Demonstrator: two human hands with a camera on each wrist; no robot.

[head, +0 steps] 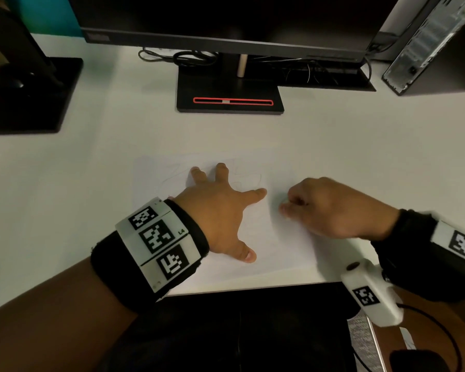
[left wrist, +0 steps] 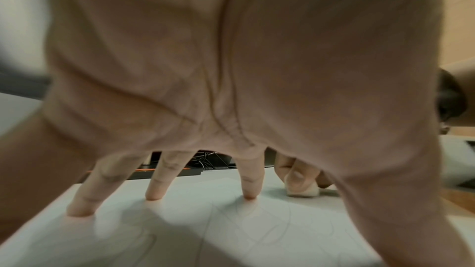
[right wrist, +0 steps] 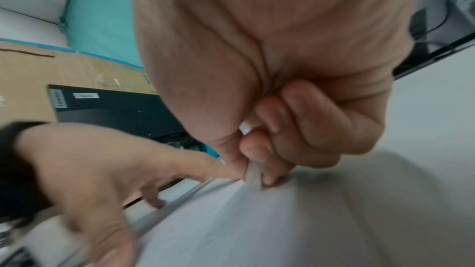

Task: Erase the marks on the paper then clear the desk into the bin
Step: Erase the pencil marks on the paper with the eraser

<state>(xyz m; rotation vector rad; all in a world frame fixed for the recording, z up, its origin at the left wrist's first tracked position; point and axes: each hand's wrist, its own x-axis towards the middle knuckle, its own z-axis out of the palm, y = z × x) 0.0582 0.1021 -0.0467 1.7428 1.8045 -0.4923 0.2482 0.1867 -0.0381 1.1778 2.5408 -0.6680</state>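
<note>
A white sheet of paper [head: 274, 245] lies flat on the white desk [head: 360, 146], near the front edge, with faint pencil lines [left wrist: 257, 237] on it. My left hand [head: 220, 208] lies spread on the sheet, its fingertips [left wrist: 154, 196] pressing the paper down. My right hand [head: 325, 208] is just to its right, fingers curled. Between thumb and fingers it pinches a small white eraser [right wrist: 253, 178], whose tip touches the paper. The same eraser [left wrist: 303, 191] shows under the right thumb in the left wrist view. The right wrist view is blurred.
A monitor's black stand [head: 230, 95] with a red slot sits behind the paper, cables [head: 188, 59] behind it. A second black stand [head: 27, 98] is at far left, a computer tower [head: 435, 41] at far right. No bin is in view.
</note>
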